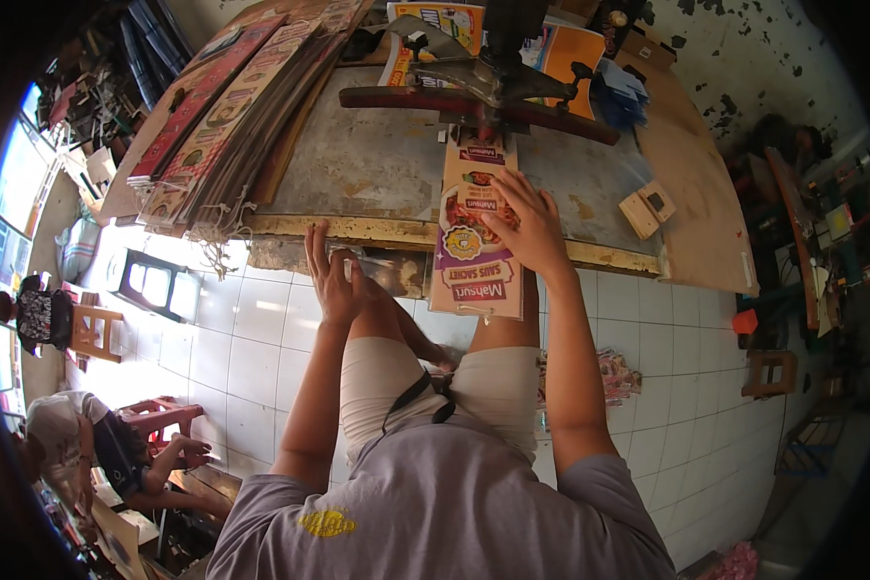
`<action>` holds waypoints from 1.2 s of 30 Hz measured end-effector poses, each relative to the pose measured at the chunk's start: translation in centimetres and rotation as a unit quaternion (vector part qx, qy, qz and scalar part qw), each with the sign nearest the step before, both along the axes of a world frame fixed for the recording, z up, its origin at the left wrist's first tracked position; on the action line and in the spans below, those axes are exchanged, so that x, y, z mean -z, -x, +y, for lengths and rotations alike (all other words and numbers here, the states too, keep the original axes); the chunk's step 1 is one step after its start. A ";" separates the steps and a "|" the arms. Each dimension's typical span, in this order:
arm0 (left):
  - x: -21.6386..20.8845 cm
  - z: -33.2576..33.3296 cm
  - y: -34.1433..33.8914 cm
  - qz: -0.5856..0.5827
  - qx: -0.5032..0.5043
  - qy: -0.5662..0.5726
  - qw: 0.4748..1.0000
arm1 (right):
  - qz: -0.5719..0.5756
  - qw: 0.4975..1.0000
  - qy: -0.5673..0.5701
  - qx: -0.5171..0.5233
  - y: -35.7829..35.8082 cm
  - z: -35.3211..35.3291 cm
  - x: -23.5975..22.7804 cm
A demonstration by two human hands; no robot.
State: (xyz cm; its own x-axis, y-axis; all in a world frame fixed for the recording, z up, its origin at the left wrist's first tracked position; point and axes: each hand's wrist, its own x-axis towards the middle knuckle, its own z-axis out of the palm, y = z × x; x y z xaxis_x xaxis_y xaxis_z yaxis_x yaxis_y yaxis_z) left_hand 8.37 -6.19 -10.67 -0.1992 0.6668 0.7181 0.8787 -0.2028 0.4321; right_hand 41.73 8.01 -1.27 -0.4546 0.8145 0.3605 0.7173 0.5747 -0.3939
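A long printed cardboard strip (478,266), cream with purple and red and a picture of food, lies in front of me. Its far end reaches under a dark metal press (488,87) with a red-brown crossbar, and its near end juts past the table edge over my lap. Flat on the strip's right side rests my right hand (532,227), fingers stretched out and not wrapped around it. My left hand (334,285) is raised at the table's front edge, left of the strip, with its fingers apart and nothing visible in it.
Stacked long printed strips (227,116) with white strings hanging off them cover the table's left side. A small wooden block (647,208) lies to the right. Colourful printed sheets (565,60) sit behind the press. A co-worker (106,445) is at the lower left, near a red stool (164,418).
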 end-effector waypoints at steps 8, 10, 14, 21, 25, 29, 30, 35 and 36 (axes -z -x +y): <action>-0.1 -0.3 -0.6 -0.018 -0.008 0.001 1.000 | -0.008 1.000 -0.002 0.002 -0.1 -0.6 -0.2; -0.3 -0.2 -0.6 -0.018 -0.011 0.001 1.000 | -0.011 1.000 -0.006 0.004 0.1 -0.7 -0.3; -0.6 -0.6 -0.4 -0.006 -0.014 0.009 1.000 | 0.001 1.000 -0.022 0.010 0.3 -1.0 -0.2; -2.1 -1.7 -0.4 -0.013 -0.007 0.019 1.000 | 0.051 0.997 -0.051 0.009 0.6 -1.8 -0.8; -2.5 -1.6 0.0 -0.035 0.014 0.004 0.999 | 0.165 0.986 -0.015 -0.014 -0.1 -2.2 -1.7; -2.0 -2.0 0.0 -0.040 0.012 0.008 0.999 | 0.234 0.972 -0.012 0.013 -2.5 -3.6 -2.2; -1.9 -1.4 0.1 -0.037 0.014 0.009 0.999 | 0.234 0.971 -0.023 0.035 -3.8 -3.7 -2.7; 0.1 -1.8 0.8 -0.005 0.007 0.010 1.000 | 0.068 0.929 -0.199 0.304 -11.4 -4.8 -2.6; 0.3 -1.6 0.8 0.000 0.003 0.011 1.000 | 0.045 0.919 -0.196 0.340 -12.8 -4.6 -2.5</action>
